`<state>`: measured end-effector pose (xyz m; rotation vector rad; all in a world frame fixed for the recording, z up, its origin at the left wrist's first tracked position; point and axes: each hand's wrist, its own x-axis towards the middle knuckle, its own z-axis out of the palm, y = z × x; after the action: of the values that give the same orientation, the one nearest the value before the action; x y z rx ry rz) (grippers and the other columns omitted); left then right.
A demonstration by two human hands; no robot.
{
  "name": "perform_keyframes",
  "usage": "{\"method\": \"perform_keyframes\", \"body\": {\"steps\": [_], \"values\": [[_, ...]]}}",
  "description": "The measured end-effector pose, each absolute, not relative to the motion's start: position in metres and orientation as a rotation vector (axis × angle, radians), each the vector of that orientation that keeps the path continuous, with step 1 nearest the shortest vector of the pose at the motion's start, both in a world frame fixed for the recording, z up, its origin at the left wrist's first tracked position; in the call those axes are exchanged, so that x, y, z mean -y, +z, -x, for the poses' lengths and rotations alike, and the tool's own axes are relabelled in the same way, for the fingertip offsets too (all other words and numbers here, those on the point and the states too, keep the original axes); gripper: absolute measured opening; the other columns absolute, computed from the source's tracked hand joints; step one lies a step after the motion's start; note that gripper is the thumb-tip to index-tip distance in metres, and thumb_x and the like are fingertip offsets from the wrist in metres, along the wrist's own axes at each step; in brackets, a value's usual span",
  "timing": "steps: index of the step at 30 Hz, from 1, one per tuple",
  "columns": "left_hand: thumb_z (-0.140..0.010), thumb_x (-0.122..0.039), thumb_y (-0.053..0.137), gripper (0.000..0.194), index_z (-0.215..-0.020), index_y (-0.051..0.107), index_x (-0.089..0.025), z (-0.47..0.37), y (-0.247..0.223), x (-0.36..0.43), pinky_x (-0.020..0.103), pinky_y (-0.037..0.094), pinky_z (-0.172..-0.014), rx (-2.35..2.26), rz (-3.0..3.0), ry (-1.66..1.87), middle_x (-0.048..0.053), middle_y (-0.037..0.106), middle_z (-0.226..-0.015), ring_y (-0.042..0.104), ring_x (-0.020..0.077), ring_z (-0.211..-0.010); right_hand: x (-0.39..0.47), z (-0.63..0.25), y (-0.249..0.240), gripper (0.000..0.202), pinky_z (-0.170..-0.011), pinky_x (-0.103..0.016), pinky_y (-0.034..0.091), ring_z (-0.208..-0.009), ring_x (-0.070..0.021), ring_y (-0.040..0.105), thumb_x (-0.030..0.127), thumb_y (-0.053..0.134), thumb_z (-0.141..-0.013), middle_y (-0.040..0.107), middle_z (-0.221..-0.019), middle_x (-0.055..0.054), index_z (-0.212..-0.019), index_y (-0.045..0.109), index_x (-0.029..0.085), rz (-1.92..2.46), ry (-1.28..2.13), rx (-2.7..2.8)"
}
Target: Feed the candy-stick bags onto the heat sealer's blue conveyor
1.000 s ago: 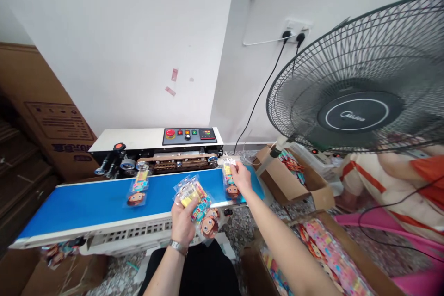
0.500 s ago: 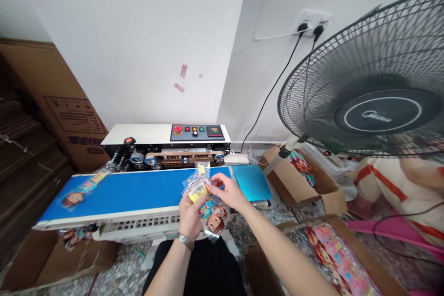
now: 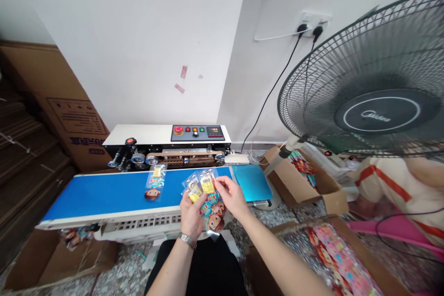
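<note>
In front of the blue conveyor belt, my left hand is closed around a fanned bunch of clear printed plastic packets with yellow labels and a cartoon face. My right hand pinches the edge of the rightmost packet near its yellow label; the packet still overlaps the bunch. Another such packet lies on the belt, left of my hands, its upper end by the rollers of the band sealing machine.
A blue plate adjoins the belt's right end. Cardboard boxes of packets stand right, lower right and under the belt's left end. A large fan overhangs the right side. Another person's arm shows behind it.
The packet at the belt's far left has gone from the belt. Another packet, earlier just beyond my hands, has travelled left. My right hand has spread one packet out from the bunch.
</note>
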<state>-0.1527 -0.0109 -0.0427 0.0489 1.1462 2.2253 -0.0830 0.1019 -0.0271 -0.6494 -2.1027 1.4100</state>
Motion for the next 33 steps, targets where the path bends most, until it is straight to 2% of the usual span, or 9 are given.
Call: {"method": "perform_keyframes", "body": {"steps": [4, 8, 12, 15, 18, 20, 23, 30, 33], "values": [[-0.060, -0.022, 0.074, 0.043, -0.098, 0.055, -0.016, 0.152, -0.042, 0.010, 0.037, 0.049, -0.077, -1.170, -0.074, 2.220, 0.008, 0.067, -0.093, 0.064, 0.0220, -0.082, -0.100, 0.082, -0.027, 0.024, -0.071, -0.028, 0.049, -0.080, -0.0182, 0.061, 0.037, 0.045, -0.086, 0.064, -0.089, -0.005, -0.096, 0.057, 0.019, 0.660, 1.354, 2.137], [-0.058, -0.024, 0.075, 0.045, -0.097, 0.055, -0.016, 0.152, -0.040, 0.009, 0.037, 0.050, -0.073, -1.229, -0.075, 2.203, 0.009, 0.067, -0.092, 0.065, 0.0222, -0.078, -0.098, 0.081, -0.028, 0.025, -0.081, -0.031, 0.046, -0.094, -0.0201, 0.058, 0.034, 0.043, -0.087, 0.063, -0.102, -0.006, -0.099, 0.060, 0.020, 0.696, 1.212, 2.166], [-0.057, -0.025, 0.075, 0.046, -0.097, 0.055, -0.015, 0.152, -0.039, 0.010, 0.037, 0.050, -0.073, -1.240, -0.044, 2.226, 0.009, 0.067, -0.093, 0.065, 0.0216, -0.077, -0.096, 0.082, -0.031, 0.024, -0.073, -0.029, 0.048, -0.080, -0.0179, 0.060, 0.035, 0.044, -0.086, 0.063, -0.089, -0.005, -0.099, 0.056, 0.019, 0.732, 1.322, 2.073], [-0.057, -0.024, 0.075, 0.046, -0.097, 0.054, -0.015, 0.153, -0.042, 0.011, 0.037, 0.050, -0.073, -1.268, -0.086, 2.217, 0.009, 0.067, -0.091, 0.064, 0.0216, -0.077, -0.099, 0.084, -0.029, 0.029, -0.066, -0.026, 0.049, -0.076, -0.0159, 0.058, 0.034, 0.054, -0.079, 0.060, -0.085, -0.003, -0.104, 0.051, 0.020, 0.669, 1.404, 2.026], [-0.058, -0.024, 0.075, 0.044, -0.096, 0.055, -0.015, 0.155, -0.046, 0.013, 0.034, 0.050, -0.071, -1.366, -0.175, 2.183, 0.007, 0.068, -0.088, 0.064, 0.0212, -0.077, -0.108, 0.084, -0.018, 0.021, -0.062, -0.023, 0.047, -0.077, -0.0147, 0.055, 0.031, 0.061, -0.073, 0.056, -0.084, -0.002, -0.089, 0.056, 0.019, 0.602, 1.335, 2.117], [-0.058, -0.025, 0.074, 0.044, -0.096, 0.055, -0.015, 0.156, -0.047, 0.014, 0.032, 0.050, -0.070, -1.422, -0.232, 2.162, 0.007, 0.068, -0.088, 0.064, 0.0204, -0.076, -0.116, 0.082, -0.009, 0.016, -0.060, -0.022, 0.045, -0.071, -0.0132, 0.053, 0.031, 0.061, -0.074, 0.055, -0.077, 0.000, -0.084, 0.056, 0.019, 0.549, 1.341, 2.212], [-0.058, -0.025, 0.074, 0.044, -0.096, 0.055, -0.015, 0.156, -0.046, 0.015, 0.032, 0.049, -0.069, -1.429, -0.272, 2.148, 0.007, 0.068, -0.087, 0.064, 0.0200, -0.075, -0.123, 0.077, 0.003, 0.021, -0.056, -0.021, 0.042, -0.062, -0.0113, 0.050, 0.032, 0.056, -0.078, 0.053, -0.070, 0.002, -0.095, 0.058, 0.020, 0.472, 1.407, 2.333], [-0.059, -0.022, 0.074, 0.043, -0.096, 0.054, -0.016, 0.155, -0.045, 0.015, 0.033, 0.050, -0.069, -1.377, -0.268, 2.129, 0.005, 0.067, -0.085, 0.063, 0.0195, -0.073, -0.125, 0.068, 0.017, 0.026, -0.059, -0.023, 0.042, -0.067, -0.0132, 0.052, 0.031, 0.048, -0.084, 0.059, -0.084, -0.003, -0.104, 0.062, 0.023, 0.355, 1.278, 2.497], [-0.057, -0.022, 0.075, 0.044, -0.095, 0.054, -0.016, 0.155, -0.046, 0.015, 0.033, 0.050, -0.067, -1.377, -0.251, 2.127, 0.004, 0.068, -0.082, 0.063, 0.0190, -0.071, -0.125, 0.068, 0.021, 0.022, -0.059, -0.023, 0.041, -0.069, -0.0136, 0.053, 0.030, 0.048, -0.084, 0.060, -0.086, -0.003, -0.095, 0.064, 0.021, 0.339, 1.295, 2.513]]}}
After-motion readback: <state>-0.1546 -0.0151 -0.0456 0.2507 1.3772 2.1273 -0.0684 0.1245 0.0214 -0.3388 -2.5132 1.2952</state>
